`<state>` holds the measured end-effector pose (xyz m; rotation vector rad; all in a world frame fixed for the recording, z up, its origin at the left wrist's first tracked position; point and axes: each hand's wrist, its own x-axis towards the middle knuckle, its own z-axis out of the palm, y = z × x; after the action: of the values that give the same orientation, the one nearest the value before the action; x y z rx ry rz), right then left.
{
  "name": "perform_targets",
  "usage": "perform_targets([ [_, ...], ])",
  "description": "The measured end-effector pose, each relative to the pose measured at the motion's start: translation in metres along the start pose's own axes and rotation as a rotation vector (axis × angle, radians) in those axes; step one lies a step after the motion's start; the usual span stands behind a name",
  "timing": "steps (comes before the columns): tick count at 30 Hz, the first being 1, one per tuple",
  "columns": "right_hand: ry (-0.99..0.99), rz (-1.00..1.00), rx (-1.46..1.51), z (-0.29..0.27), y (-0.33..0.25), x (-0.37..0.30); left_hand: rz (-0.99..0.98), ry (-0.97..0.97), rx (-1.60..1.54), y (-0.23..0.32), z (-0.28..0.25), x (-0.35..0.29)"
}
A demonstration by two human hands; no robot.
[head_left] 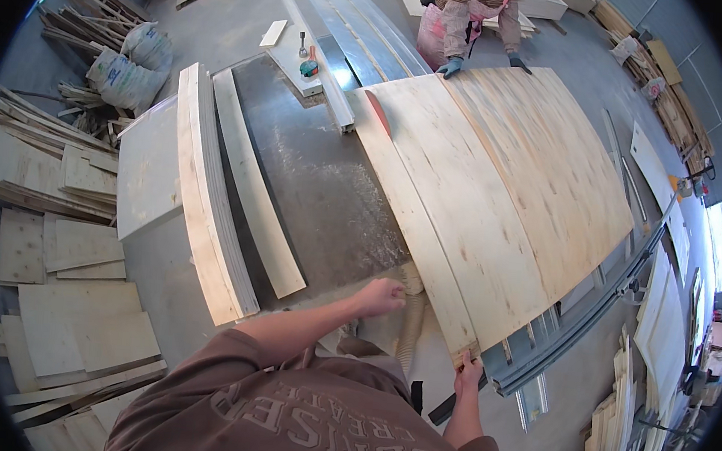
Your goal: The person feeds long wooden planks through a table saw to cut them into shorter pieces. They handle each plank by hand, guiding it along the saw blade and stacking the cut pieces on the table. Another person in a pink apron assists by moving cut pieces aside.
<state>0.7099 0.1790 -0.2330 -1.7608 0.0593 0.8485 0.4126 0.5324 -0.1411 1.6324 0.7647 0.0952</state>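
Observation:
My right hand [468,373] grips the near end of a long plywood strip [416,230], fingers closed on it beside the seam. Right of that seam lies a wide plywood sheet [498,229], flat on the saw table. A red curved guard [379,114] stands at the strip's far end. Left of the strip, my left hand [382,298] is curled into a fist over the near edge of the dark metal table [329,197]; nothing shows in it. Across the sheet, a co-worker's two gloved hands [449,67] rest at its far edge.
A stack of long boards [208,204] and one loose board [257,191] lie on the left. A small tool [309,66] sits on a white board beyond the table. Grey rails [575,330] run along the right. Plywood offcuts [82,326] cover the floor at left.

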Motion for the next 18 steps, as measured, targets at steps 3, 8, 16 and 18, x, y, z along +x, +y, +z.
perform_targets([
  [3, 0.032, -0.003, 0.017, -0.019, -0.012, -0.02, -0.021, -0.006, -0.067, 0.009, 0.011, 0.019],
  [8, 0.005, 0.027, 0.086, -0.069, -0.029, -0.087, -0.109, 0.002, -0.32, -0.002, 0.034, 0.053],
  [16, -0.224, 0.127, -0.095, -0.134, -0.075, -0.19, -0.583, -0.161, -1.313, 0.031, 0.066, 0.083],
  [18, -0.23, 0.159, -0.216, -0.143, -0.082, -0.189, -0.594, -0.075, -1.231, 0.039, 0.073, 0.079],
])
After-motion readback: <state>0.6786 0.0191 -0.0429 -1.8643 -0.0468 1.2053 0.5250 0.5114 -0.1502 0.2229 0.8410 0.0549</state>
